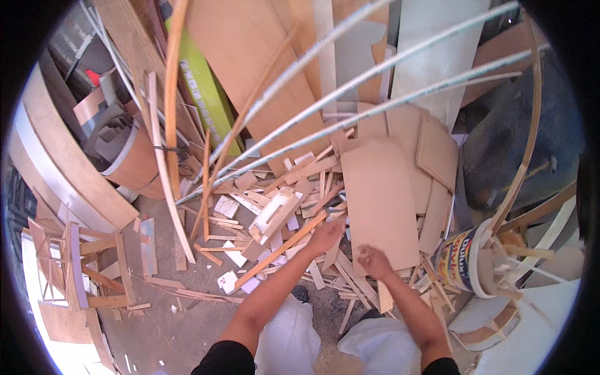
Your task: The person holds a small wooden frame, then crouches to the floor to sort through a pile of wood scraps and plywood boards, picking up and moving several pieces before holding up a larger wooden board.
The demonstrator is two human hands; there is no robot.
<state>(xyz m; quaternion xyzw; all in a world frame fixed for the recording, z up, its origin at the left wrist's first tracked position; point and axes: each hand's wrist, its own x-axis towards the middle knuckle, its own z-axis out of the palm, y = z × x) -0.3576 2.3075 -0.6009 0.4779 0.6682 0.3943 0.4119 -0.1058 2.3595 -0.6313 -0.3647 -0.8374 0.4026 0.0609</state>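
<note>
The brown panel (pixel 381 194) had its lower-left corner behind the right grip (pixel 375 261), left edge near the left grip (pixel 329 235); I couldn't tell either's hold.

Soft light falls on the grey-brown floor (pixel 203 325) and a stool-like wooden frame (pixel 102 279).

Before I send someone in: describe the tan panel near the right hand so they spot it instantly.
Find the white pipes fanning across the upper middle; a scrap-wood heap lies below them. At that heap's right side, the tan panel stretches away from the right hand. It's the long, near-rectangular one overlapping other brown panels, its broad face almost fully exposed.
</note>
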